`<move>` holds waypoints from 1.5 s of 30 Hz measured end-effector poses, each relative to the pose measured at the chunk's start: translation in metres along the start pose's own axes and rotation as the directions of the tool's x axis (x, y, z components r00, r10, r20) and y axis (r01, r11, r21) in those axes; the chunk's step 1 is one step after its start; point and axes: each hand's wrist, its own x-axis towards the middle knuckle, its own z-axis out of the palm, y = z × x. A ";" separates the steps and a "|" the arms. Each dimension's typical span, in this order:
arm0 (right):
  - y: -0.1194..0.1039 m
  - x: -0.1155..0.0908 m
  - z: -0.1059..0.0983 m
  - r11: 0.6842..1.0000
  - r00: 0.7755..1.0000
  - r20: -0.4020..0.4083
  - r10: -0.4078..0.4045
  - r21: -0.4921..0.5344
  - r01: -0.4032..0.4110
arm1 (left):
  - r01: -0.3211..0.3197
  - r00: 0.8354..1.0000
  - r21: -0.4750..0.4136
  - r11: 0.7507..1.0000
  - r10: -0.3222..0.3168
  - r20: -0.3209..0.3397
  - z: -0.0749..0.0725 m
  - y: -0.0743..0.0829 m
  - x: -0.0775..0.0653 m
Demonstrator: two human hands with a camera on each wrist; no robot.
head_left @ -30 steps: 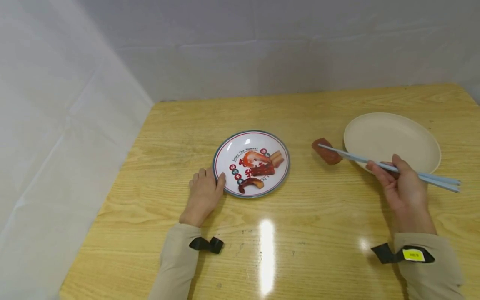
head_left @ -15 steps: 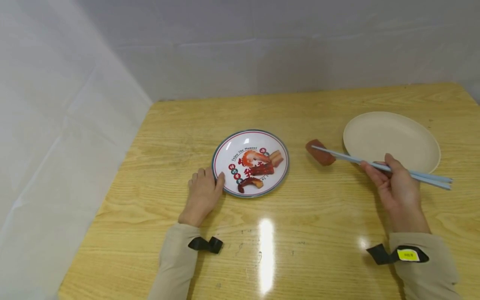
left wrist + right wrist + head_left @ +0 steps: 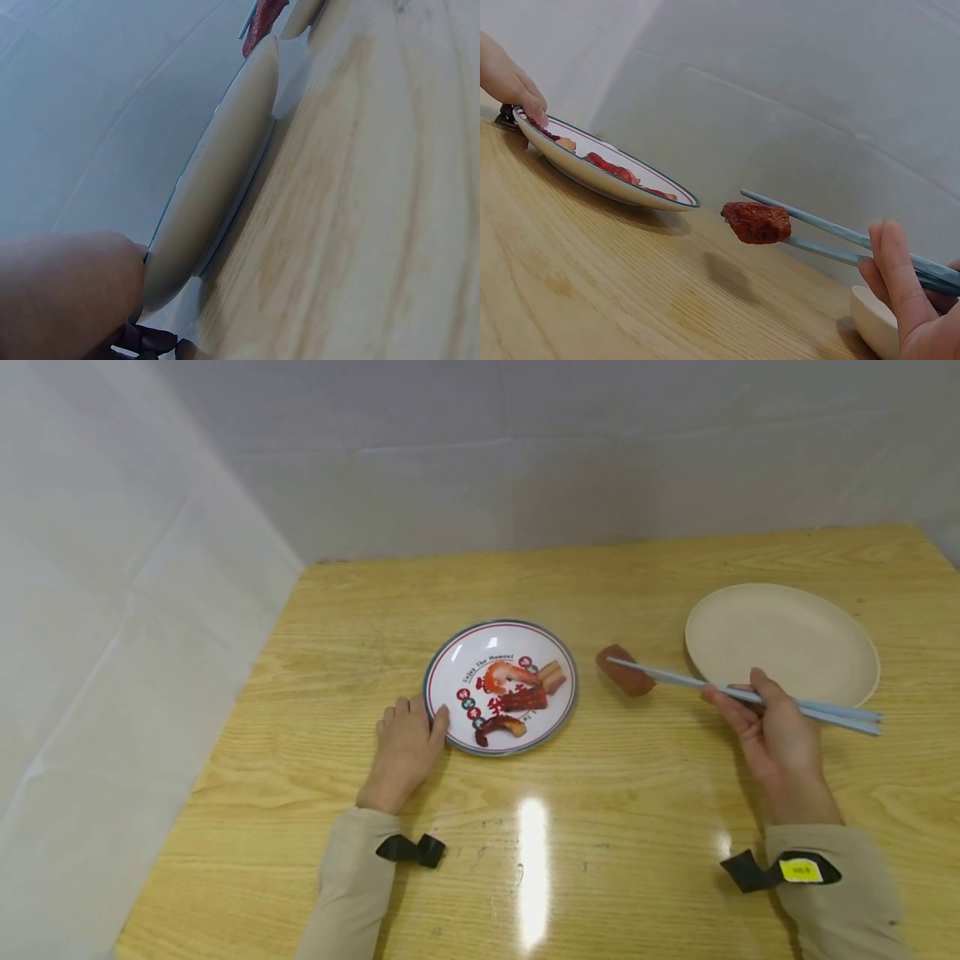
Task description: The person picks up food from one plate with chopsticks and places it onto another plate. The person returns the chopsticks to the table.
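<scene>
My right hand (image 3: 780,743) holds a pair of light blue chopsticks (image 3: 832,712). Between their tips is a reddish-brown piece of meat (image 3: 627,672), which the right wrist view shows raised above the table with its shadow below. With its thumb on the rim, my left hand (image 3: 408,745) grips the lower left edge of a white plate (image 3: 468,664) printed with lettering and ringed in red and green. On that plate lie a shrimp (image 3: 504,675), a dark red strip (image 3: 525,698), a curled tentacle-like piece (image 3: 501,727) and a pale banded piece (image 3: 552,677).
A plain beige plate (image 3: 780,635) stands at the right, behind my right hand. Both plates sit on a wooden table (image 3: 360,627). White sheeting (image 3: 420,485) rises at the back and on the left.
My right hand has moved left, carrying the meat in the chopsticks away from the beige plate and closer to the printed one. The left hand stays at the rim.
</scene>
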 end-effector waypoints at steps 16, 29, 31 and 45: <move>0.013 0.001 0.008 0.998 0.999 -0.023 0.031 -0.047 -0.032 | 0.000 1.000 0.009 1.000 0.000 -0.006 0.000 0.000 0.001; 0.027 0.001 0.015 0.991 0.999 -0.016 0.029 -0.132 -0.031 | 0.005 1.000 0.011 1.000 -0.005 0.006 0.001 0.000 0.001; 0.027 0.001 0.016 0.991 0.999 -0.022 0.026 -0.133 -0.029 | 0.004 1.000 0.011 1.000 -0.004 0.006 0.001 0.000 0.001; 0.038 0.002 0.023 0.994 0.999 -0.033 0.024 -0.109 -0.028 | -0.006 1.000 0.002 1.000 0.006 0.002 0.000 -0.001 0.000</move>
